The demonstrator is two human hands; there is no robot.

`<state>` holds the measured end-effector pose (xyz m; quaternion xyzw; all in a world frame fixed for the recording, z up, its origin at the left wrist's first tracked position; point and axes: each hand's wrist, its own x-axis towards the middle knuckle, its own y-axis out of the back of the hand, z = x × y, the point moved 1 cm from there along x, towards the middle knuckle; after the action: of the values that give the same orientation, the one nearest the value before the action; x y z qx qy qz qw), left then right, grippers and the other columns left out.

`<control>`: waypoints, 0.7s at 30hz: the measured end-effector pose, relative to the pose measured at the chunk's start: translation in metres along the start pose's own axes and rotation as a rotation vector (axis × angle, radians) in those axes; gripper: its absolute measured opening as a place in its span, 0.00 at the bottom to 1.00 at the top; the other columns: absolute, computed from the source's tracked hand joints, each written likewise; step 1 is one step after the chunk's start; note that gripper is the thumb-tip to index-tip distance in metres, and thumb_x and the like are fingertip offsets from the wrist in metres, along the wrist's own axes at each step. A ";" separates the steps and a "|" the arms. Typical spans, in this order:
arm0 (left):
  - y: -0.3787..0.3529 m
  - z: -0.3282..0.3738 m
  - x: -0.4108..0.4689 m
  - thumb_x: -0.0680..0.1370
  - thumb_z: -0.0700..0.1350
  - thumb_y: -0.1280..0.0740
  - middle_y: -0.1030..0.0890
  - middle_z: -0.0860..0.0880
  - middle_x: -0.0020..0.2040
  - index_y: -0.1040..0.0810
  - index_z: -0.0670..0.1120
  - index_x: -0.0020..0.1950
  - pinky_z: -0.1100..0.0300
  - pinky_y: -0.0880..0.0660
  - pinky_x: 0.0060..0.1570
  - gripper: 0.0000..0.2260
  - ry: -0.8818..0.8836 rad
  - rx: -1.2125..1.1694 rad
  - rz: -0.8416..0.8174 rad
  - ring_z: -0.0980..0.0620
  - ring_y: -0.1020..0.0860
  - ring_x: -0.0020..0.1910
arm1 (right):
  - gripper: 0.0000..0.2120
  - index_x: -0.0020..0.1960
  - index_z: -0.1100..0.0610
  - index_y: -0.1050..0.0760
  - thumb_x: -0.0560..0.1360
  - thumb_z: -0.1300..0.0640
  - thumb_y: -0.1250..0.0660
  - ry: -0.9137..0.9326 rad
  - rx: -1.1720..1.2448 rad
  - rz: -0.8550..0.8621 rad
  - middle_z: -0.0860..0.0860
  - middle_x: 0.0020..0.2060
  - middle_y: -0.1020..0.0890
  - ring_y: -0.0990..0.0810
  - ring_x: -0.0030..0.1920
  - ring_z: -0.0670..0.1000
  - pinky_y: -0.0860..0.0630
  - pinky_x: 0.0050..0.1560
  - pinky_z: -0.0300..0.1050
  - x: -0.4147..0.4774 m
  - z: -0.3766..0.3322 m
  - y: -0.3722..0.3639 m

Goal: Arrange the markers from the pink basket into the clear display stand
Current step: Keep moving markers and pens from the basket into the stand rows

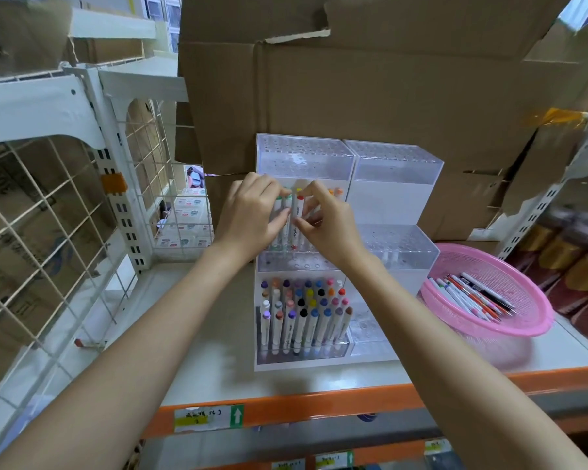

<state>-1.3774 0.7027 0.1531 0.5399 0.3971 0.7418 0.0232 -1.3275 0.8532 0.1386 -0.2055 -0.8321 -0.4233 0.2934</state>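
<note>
A clear tiered display stand (392, 171) stands on the shelf in front of a cardboard wall. Its lowest tier is packed with several white markers (302, 313) with coloured caps. Over the middle tier, my left hand (252, 215) grips a bunch of white markers with green caps (282, 205). Beside it, my right hand (323, 222) pinches a white marker with a red cap (299, 206), upright over the holes. A few more caps show behind my fingers. The pink basket (530, 300) sits to the right with several markers and pens (472, 296) lying in it.
The white shelf has an orange front edge (319, 401) with paper labels. A white wire-grid rack (65, 215) stands at the left. Small white boxes (187, 218) are stacked behind it. Brown cardboard (370, 79) closes off the back.
</note>
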 end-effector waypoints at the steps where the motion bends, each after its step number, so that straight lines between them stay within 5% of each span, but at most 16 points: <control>1: 0.001 0.001 0.000 0.72 0.42 0.29 0.20 0.47 0.47 0.20 0.42 0.50 0.57 0.35 0.48 0.08 0.005 -0.004 -0.003 0.46 0.25 0.51 | 0.18 0.53 0.55 0.29 0.69 0.66 0.26 -0.001 0.006 -0.001 0.50 0.34 0.24 0.21 0.32 0.50 0.22 0.53 0.55 0.000 0.000 0.001; 7: 0.002 0.002 -0.002 0.73 0.43 0.29 0.20 0.47 0.49 0.21 0.43 0.52 0.58 0.36 0.48 0.09 0.020 0.009 -0.032 0.46 0.25 0.52 | 0.08 0.51 0.57 0.25 0.74 0.63 0.29 0.082 -0.028 0.031 0.50 0.31 0.22 0.24 0.32 0.49 0.22 0.44 0.48 0.003 -0.004 0.010; 10: 0.004 0.004 -0.003 0.73 0.44 0.30 0.21 0.47 0.51 0.21 0.44 0.55 0.55 0.33 0.50 0.12 0.033 0.020 -0.024 0.46 0.25 0.53 | 0.12 0.55 0.55 0.24 0.73 0.60 0.29 0.124 -0.093 0.016 0.45 0.40 0.24 0.27 0.38 0.47 0.22 0.40 0.49 0.004 -0.005 0.016; 14: 0.005 0.015 0.001 0.74 0.48 0.33 0.21 0.48 0.55 0.23 0.46 0.62 0.54 0.32 0.54 0.17 0.031 0.046 -0.047 0.48 0.26 0.56 | 0.17 0.62 0.54 0.25 0.74 0.54 0.29 0.152 -0.163 0.048 0.51 0.51 0.23 0.24 0.52 0.52 0.22 0.44 0.50 0.000 -0.001 0.023; 21: -0.013 0.059 0.019 0.75 0.48 0.33 0.21 0.46 0.57 0.24 0.45 0.62 0.52 0.29 0.56 0.17 -0.114 0.059 -0.140 0.46 0.23 0.56 | 0.18 0.64 0.57 0.25 0.75 0.56 0.30 0.119 -0.224 0.059 0.53 0.58 0.22 0.22 0.56 0.55 0.23 0.49 0.49 -0.022 0.030 0.063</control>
<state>-1.3418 0.7538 0.1662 0.5525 0.4538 0.6944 0.0818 -1.2836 0.9109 0.1473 -0.2359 -0.7545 -0.5162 0.3297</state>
